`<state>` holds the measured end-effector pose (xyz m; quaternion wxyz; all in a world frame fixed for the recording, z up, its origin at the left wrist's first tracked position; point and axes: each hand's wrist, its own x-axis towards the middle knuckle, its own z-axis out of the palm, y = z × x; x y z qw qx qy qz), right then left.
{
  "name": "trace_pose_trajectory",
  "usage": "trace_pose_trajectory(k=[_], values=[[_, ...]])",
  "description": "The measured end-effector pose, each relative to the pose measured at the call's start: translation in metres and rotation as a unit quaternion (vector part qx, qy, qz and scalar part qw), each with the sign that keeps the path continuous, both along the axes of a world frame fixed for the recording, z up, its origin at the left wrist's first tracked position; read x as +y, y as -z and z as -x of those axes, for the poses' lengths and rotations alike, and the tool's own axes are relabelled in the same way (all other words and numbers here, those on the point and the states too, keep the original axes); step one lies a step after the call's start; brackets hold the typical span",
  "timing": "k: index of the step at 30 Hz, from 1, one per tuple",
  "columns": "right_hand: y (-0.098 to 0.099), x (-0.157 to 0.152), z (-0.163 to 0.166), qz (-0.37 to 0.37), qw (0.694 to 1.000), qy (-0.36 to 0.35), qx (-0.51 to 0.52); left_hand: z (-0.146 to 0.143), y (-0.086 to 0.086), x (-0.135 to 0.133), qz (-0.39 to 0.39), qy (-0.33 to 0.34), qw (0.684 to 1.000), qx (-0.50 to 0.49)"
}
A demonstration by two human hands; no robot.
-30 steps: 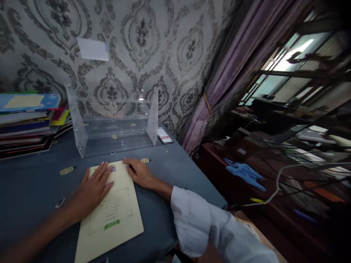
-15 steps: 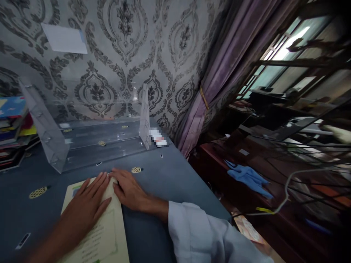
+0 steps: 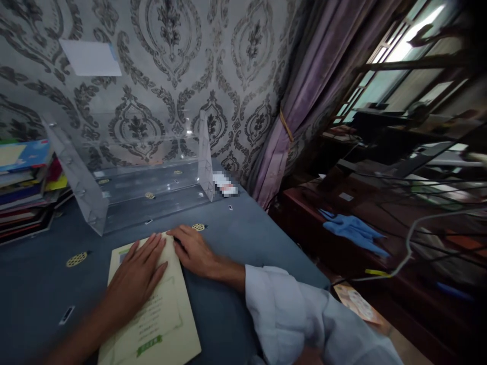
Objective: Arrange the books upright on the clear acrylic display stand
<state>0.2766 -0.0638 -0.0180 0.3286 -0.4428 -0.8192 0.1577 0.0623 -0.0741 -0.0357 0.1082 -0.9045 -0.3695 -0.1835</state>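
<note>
A pale yellow booklet [image 3: 160, 324] with a green mark near its bottom lies on a blue tablecloth [image 3: 236, 238]. My left hand [image 3: 137, 276] rests flat on the booklet's upper half, fingers stretched out. My right hand [image 3: 192, 248] lies at the booklet's top right corner, fingers curled down on the edge; I cannot make out whether it holds anything. A white sleeve [image 3: 300, 319] covers my right forearm.
A clear acrylic rack [image 3: 95, 203] stands behind the booklet against the patterned wall. A stack of books [image 3: 23, 187] sits at the far left. A purple curtain [image 3: 300, 101] hangs on the right, and a dark wooden stand with a blue glove [image 3: 352, 230] and cables stands beyond the table edge.
The view shifted a little, with the booklet and rack now farther right in frame. Both hands stay on the booklet, the right hand still at its top corner.
</note>
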Motion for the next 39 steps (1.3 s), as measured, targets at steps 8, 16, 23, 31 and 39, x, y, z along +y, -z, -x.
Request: trace_pose_trajectory(k=[8,16,23,31,39], values=[[0.012,0.008,-0.005,0.005,0.998,-0.026,0.062,-0.013,-0.028,-0.039,0.169,0.061,0.984,0.016],[0.009,0.008,-0.005,-0.004,0.998,-0.042,0.056,-0.010,-0.043,-0.104,0.240,0.146,0.960,0.012],[0.011,0.008,-0.003,-0.011,0.998,-0.043,0.040,-0.016,-0.029,-0.124,0.201,0.108,0.973,0.023],[0.013,0.007,-0.003,-0.024,0.997,-0.051,0.055,-0.016,-0.020,-0.107,0.144,0.097,0.984,0.048],[0.015,0.004,-0.002,-0.040,0.995,-0.067,0.062,-0.013,-0.020,-0.086,0.098,0.094,0.989,0.055]])
